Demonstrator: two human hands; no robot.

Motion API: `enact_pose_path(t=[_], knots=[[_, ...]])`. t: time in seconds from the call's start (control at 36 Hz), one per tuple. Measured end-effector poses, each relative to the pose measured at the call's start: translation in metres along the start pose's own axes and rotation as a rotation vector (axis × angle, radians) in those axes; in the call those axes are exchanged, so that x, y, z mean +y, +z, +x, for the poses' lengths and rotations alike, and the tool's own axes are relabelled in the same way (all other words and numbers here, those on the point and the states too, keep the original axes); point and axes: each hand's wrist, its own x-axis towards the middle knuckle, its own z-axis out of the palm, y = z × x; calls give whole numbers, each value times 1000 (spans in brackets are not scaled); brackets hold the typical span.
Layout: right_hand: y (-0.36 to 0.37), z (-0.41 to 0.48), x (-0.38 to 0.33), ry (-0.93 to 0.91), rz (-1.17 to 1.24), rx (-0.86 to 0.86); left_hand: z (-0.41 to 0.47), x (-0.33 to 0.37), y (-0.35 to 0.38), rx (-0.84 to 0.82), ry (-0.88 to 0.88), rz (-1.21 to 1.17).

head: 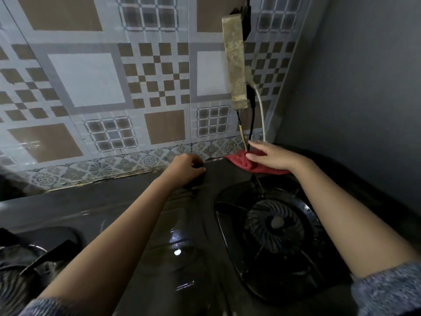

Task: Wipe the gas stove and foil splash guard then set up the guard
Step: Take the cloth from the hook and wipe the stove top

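At the back edge of the glossy black glass-topped gas stove (159, 236), the right hand (271, 159) presses a crumpled red cloth (250, 166) flat against the stove's rear right corner, fingers (256, 147) spread narrow over the fabric and pinning it down. The left hand (185, 169) rests curled on a small dark object near the stove's rear middle; its fingers are bent closed around it, though what the object is I cannot tell.

Just beside the right fingertips hang a black cable (251, 124), a white cable (262, 117) and a thin tan one (243, 135), all dropping from a grimy beige power strip (235, 65) fixed to the patterned tile wall (91, 76). That is the main risk: a damp cloth swept further back could snag or wet these leads, or tug the strip. The black ringed burner (276, 224) with its pan-support prongs sits near the right forearm, so a sleeve or the cloth could catch on a prong. No foil guard is visible, so that part seems not yet begun.
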Motion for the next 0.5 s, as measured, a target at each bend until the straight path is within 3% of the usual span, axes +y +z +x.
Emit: enact_pose_path(t=[0.08, 0.31, 0.5], knots=[[13, 1, -6, 90, -197, -70, -2, -2, 0, -3, 6, 5], [9, -2, -37, 107, -175, -248, -22, -20, -21, -60, -11, 62], [27, -3, -89, 26, -311, -323, -52, -51, -47, -45, -93, 107]])
